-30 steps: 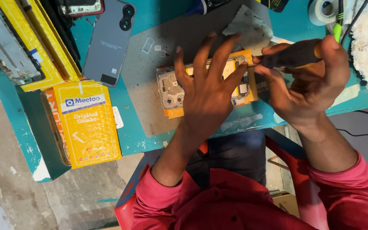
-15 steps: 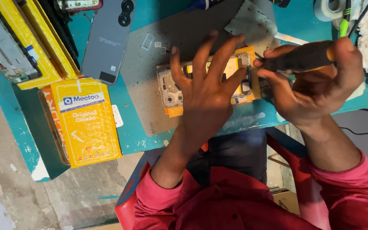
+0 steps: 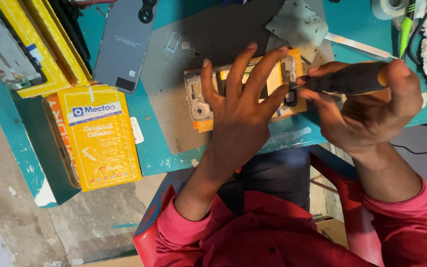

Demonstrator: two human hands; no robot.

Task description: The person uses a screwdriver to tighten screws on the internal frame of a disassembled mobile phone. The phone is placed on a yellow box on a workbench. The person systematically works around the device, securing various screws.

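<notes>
Pinning an opened smartphone with a yellow-orange inner panel and bare circuit boards [image 3: 253, 86] flat on the grey work mat [image 3: 198, 59] near the front edge of the teal desk [image 3: 154, 148], the left hand [image 3: 240, 116] spreads its fingers apart across it; the right hand [image 3: 371, 106] has its fingers clamped on a black-handled screwdriver [image 3: 347, 79], tip at the phone's right end. Judged light, rigid, fragile: best held by the frame edges, not the boards.

Grey phone back cover [image 3: 123, 45] lying on the teal worktop [image 3: 156, 153], just beside a yellow padded pouch [image 3: 100, 138]; tape roll [image 3: 387, 7] at the far right.
</notes>
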